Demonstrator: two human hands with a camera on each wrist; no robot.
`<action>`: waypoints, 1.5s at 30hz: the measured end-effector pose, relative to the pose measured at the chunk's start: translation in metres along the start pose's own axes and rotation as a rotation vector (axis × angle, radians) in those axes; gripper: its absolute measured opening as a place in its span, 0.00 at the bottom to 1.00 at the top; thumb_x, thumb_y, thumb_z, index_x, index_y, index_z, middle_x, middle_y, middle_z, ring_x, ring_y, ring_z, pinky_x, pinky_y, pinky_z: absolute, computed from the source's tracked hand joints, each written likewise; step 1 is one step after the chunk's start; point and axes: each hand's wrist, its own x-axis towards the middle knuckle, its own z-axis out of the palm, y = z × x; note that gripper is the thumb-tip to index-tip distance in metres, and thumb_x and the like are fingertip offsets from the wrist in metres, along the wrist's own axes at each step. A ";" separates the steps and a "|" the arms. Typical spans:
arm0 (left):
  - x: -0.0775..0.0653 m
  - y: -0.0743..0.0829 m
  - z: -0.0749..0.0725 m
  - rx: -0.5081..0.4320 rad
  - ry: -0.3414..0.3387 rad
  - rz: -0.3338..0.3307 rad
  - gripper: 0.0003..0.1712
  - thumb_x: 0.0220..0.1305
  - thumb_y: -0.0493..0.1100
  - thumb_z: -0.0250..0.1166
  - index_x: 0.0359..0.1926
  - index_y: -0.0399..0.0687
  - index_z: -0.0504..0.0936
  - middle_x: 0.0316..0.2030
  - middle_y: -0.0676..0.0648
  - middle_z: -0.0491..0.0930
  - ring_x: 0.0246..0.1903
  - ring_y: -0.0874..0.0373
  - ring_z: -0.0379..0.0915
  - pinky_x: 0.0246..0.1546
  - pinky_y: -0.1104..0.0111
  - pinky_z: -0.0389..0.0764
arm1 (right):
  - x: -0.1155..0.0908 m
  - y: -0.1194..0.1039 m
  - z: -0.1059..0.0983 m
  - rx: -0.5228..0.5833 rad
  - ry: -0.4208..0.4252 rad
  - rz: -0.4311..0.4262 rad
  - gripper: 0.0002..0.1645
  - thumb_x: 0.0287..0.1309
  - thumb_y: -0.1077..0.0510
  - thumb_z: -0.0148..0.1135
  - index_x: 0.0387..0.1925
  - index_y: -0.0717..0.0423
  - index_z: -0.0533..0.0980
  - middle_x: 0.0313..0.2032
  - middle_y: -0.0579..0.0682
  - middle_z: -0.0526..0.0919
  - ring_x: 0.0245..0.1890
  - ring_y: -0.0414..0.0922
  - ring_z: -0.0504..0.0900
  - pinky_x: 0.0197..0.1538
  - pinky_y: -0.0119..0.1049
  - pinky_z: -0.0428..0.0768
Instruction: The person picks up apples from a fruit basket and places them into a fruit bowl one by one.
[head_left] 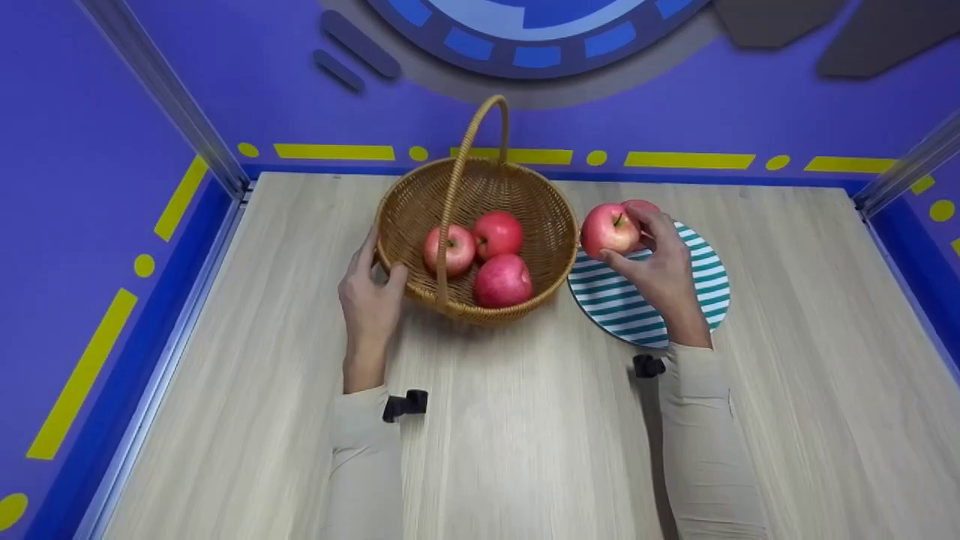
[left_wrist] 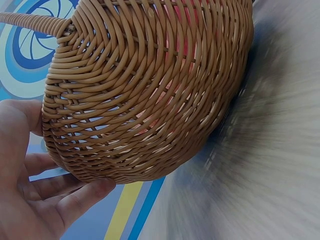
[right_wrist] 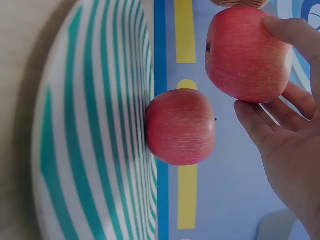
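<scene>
A wicker basket (head_left: 551, 225) with a tall arched handle holds three red apples (head_left: 502, 281). My left hand (head_left: 369, 296) grips its left rim, the thumb over the edge and the fingers along the outer weave, as the left wrist view shows. In my right hand (head_left: 664, 270) a pinkish-red apple (head_left: 609, 231) is pinched between thumb and fingers, raised above a round plate (head_left: 622, 307) with green and white stripes, close to the basket's right rim. Another apple (right_wrist: 181, 127) sits on the plate behind the held one, partly hidden in the head view.
Everything stands on a light wood-grain table (head_left: 517, 420). Blue panels (head_left: 300, 112) with yellow marks close off the back and sides, joined by metal corner posts (head_left: 169, 90). Each wrist carries a small black camera mount (head_left: 405, 405).
</scene>
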 end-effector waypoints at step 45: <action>0.001 0.000 -0.001 -0.012 -0.014 -0.015 0.38 0.62 0.33 0.64 0.75 0.38 0.73 0.67 0.35 0.77 0.62 0.42 0.78 0.66 0.50 0.76 | -0.003 0.021 0.015 -0.028 -0.147 0.008 0.44 0.52 0.65 0.82 0.70 0.64 0.73 0.67 0.62 0.76 0.62 0.58 0.76 0.68 0.56 0.75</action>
